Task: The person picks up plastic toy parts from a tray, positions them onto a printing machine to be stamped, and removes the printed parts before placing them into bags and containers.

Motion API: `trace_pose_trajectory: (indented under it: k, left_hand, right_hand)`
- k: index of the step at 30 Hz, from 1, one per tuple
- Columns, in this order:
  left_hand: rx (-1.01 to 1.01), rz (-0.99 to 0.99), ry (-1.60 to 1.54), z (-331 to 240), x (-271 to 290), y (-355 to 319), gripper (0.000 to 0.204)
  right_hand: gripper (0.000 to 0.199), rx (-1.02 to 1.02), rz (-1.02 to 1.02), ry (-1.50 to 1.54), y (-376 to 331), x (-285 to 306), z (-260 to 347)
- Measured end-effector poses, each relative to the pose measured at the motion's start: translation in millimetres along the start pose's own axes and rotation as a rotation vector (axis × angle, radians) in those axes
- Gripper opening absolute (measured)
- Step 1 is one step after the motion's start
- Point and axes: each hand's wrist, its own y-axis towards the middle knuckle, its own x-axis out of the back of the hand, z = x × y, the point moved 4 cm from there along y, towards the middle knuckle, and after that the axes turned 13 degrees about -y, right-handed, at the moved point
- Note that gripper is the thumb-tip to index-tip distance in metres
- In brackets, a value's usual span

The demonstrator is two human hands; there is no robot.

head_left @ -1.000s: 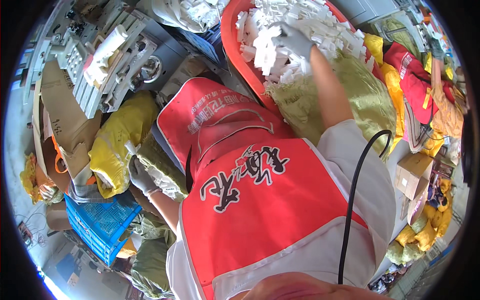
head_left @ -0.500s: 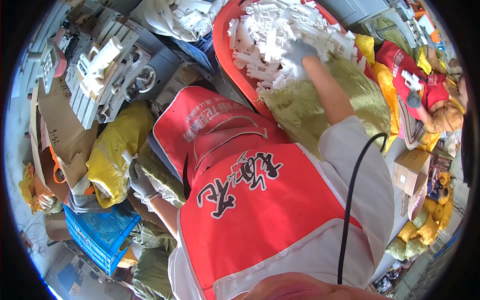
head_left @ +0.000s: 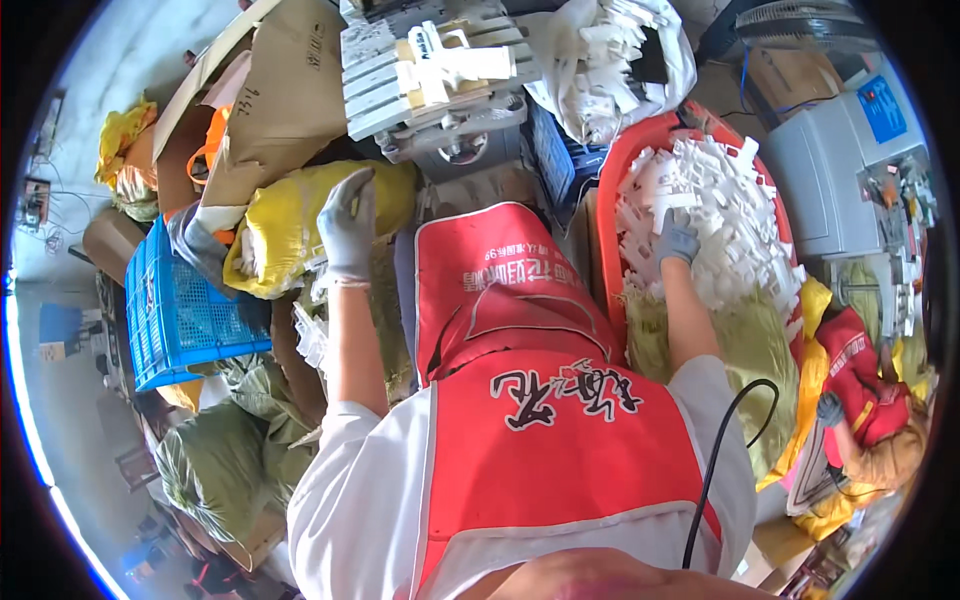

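My left hand [head_left: 347, 228], in a grey glove, is raised beside the yellow woven sack [head_left: 290, 215]. Its fingers are loosely bent and apart, with nothing visible in them. To the right, my right hand [head_left: 678, 240], also gloved, reaches into a heap of white plastic parts [head_left: 735, 215] in a red tub [head_left: 608, 215]. Its fingers close on one white plastic part [head_left: 674, 206] at the top of the heap. A white cross-shaped plastic part [head_left: 455, 64] lies on the slotted metal machine bed [head_left: 375, 85] ahead of me.
At the left stand a blue plastic crate [head_left: 175, 300] and an open cardboard box [head_left: 275, 105]. A white bag [head_left: 680, 50] of parts sits behind the tub. A green woven sack [head_left: 745, 350] drapes over its near end. Another person [head_left: 860, 400] works at the far right.
My view has turned left to right across the scene. My left hand has lifted away from the yellow sack, and the small white piece at its fingers no longer shows. The right hand remains in the heap.
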Motion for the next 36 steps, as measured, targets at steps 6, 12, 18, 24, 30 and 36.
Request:
trace_pose_trajectory:
  k: [6, 12, 18, 24, 30, 36]
  left_hand:
    - [-0.283, -0.028, 0.012, -60, 3, 44, 0.015]
    - [-0.416, 0.087, 0.114, -52, -30, 92, 0.022]
    - [-0.281, 0.091, 0.044, -40, -46, 102, 0.026]
    - [-0.259, -0.019, 0.125, -30, -47, 101, 0.024]
    - [-0.353, -0.071, 0.13, -34, -53, 98, 0.024]
    - [-0.33, -0.043, 0.161, -42, -51, 97, 0.026]
  right_hand:
    - [0.058, -0.025, 0.123, 0.109, 16, -43, -7]
    - [0.061, 0.029, 0.046, 0.188, -12, -14, 4]
    - [0.04, 0.015, 0.124, 0.463, 24, -65, -11]
    - [0.038, -0.103, 0.017, 0.59, 10, -6, -26]
    - [0.057, -0.052, 0.369, 0.603, 26, -50, 42]
    - [0.075, -0.35, 0.43, 0.739, 6, -19, 55]
